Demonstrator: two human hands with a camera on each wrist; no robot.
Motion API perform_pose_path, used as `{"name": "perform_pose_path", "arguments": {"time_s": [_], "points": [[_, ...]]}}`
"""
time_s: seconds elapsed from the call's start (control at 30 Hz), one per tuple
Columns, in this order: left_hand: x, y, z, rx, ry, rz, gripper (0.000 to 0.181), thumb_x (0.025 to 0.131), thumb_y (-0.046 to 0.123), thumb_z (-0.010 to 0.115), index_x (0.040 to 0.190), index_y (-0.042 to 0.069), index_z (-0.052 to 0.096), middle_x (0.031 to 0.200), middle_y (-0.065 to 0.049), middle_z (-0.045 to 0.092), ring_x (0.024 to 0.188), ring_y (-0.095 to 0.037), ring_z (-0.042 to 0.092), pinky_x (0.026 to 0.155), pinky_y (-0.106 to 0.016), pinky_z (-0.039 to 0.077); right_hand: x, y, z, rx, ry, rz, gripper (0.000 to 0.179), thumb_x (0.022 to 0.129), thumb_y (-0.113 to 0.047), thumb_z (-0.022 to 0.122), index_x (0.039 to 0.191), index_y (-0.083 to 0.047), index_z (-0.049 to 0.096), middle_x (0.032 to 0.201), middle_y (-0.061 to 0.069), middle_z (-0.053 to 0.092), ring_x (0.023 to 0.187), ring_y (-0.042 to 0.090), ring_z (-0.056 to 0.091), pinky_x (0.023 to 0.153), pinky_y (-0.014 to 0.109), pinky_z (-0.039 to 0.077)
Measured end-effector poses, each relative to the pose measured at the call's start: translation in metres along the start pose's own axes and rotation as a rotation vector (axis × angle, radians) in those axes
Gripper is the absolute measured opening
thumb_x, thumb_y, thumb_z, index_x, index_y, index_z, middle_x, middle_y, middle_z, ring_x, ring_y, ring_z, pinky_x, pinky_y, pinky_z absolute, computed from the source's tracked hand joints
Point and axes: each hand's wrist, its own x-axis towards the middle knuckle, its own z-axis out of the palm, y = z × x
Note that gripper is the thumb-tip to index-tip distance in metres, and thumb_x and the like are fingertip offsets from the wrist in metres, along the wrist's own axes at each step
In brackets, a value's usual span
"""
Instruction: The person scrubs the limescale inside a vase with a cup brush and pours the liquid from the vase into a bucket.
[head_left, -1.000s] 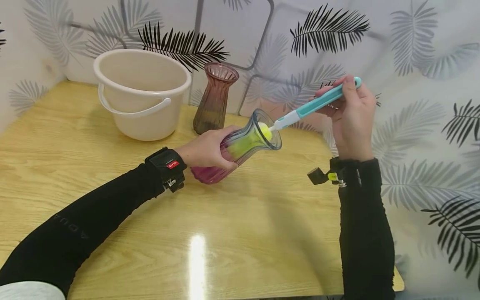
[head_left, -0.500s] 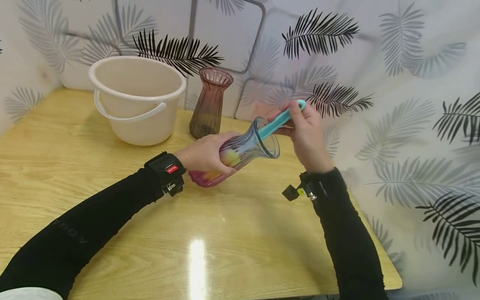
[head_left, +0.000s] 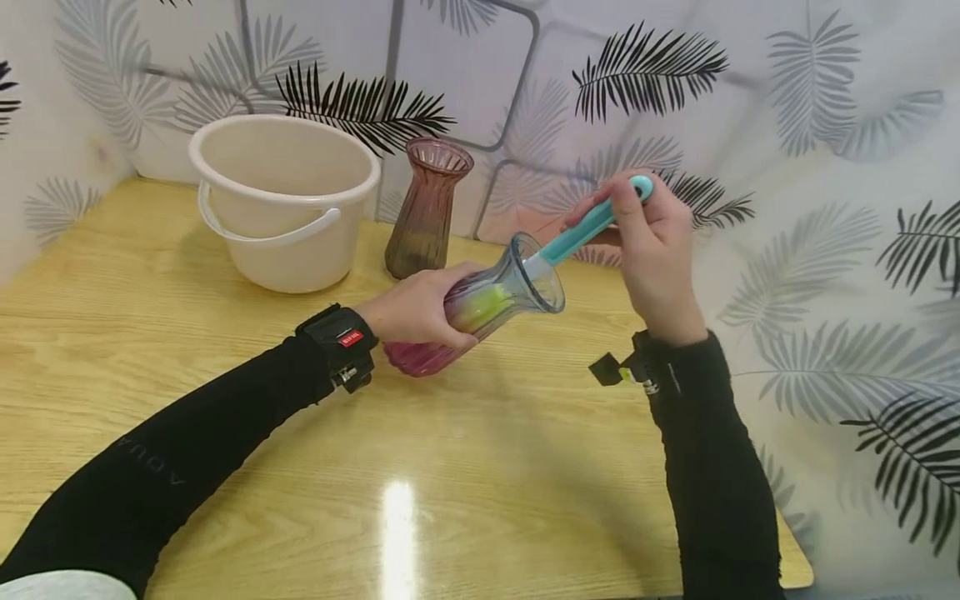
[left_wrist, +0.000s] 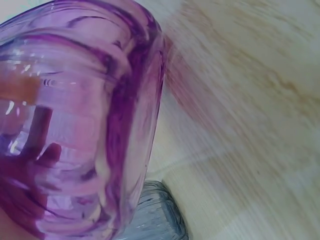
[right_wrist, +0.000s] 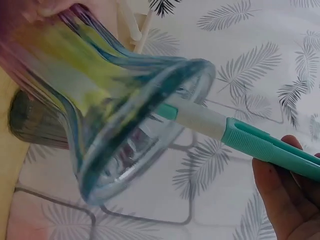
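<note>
My left hand (head_left: 426, 307) grips a ribbed glass vase (head_left: 517, 292), blue-grey at its flared mouth and pink-purple at the base. The vase is tilted, its mouth toward the upper right. In my right hand (head_left: 660, 250) is the turquoise handle of a bottle brush (head_left: 588, 225), its white neck passing through the mouth. The yellow-green brush head shows blurred through the glass, inside the vase. In the right wrist view, the fingers (right_wrist: 275, 190) hold the handle from below. The purple base (left_wrist: 75, 125) fills much of the left wrist view.
A cream bucket (head_left: 292, 242) with a white handle stands at the back left of the wooden table (head_left: 315, 483). Beside it, a brownish-pink glass vase (head_left: 427, 217) is upright, close behind my left hand. A leaf-patterned wall (head_left: 817, 250) borders the table behind and at the right.
The brush head has gone from the vase's mouth deep inside, then come partway back out. My right hand moved down and left, then up and right. The vase has stayed nearly still.
</note>
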Motion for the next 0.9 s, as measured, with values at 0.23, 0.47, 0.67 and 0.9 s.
{"name": "perform_pose_path", "arguments": {"time_s": [0.23, 0.47, 0.67, 0.9], "points": [[0.002, 0.001, -0.003, 0.017, 0.022, -0.006, 0.091, 0.07, 0.043, 0.084, 0.148, 0.029, 0.041, 0.116, 0.003, 0.063, 0.102, -0.017, 0.058, 0.087, -0.037, 0.049, -0.001, 0.002, 0.006, -0.135, -0.001, -0.137, 0.024, 0.107, -0.014, 0.049, 0.094, 0.001, 0.062, 0.084, 0.017, 0.072, 0.076, 0.021, 0.074, 0.069, 0.032, 0.06], [0.0, -0.001, -0.001, -0.029, 0.009, -0.017, 0.09, 0.071, 0.043, 0.084, 0.149, 0.031, 0.039, 0.115, 0.003, 0.063, 0.102, -0.017, 0.059, 0.086, -0.036, 0.049, -0.021, 0.045, 0.02, -0.178, -0.155, -0.114, 0.027, 0.108, -0.013, 0.046, 0.098, 0.006, 0.063, 0.091, 0.016, 0.072, 0.077, 0.011, 0.07, 0.07, 0.029, 0.059], [-0.003, -0.003, -0.003, -0.059, 0.023, -0.022, 0.089, 0.072, 0.041, 0.085, 0.148, 0.031, 0.039, 0.111, 0.002, 0.063, 0.099, -0.017, 0.058, 0.084, -0.036, 0.049, -0.023, 0.047, 0.015, -0.136, -0.256, -0.141, 0.01, 0.102, -0.001, 0.053, 0.105, 0.005, 0.062, 0.098, 0.019, 0.071, 0.085, 0.014, 0.066, 0.075, 0.024, 0.054], [-0.003, -0.003, -0.004, -0.067, 0.01, -0.033, 0.092, 0.072, 0.041, 0.085, 0.15, 0.029, 0.037, 0.116, 0.001, 0.062, 0.102, -0.018, 0.058, 0.087, -0.037, 0.049, -0.023, 0.02, -0.004, -0.091, -0.261, -0.164, 0.012, 0.096, 0.012, 0.057, 0.108, 0.012, 0.056, 0.104, 0.018, 0.074, 0.097, 0.02, 0.073, 0.082, 0.029, 0.057]]}}
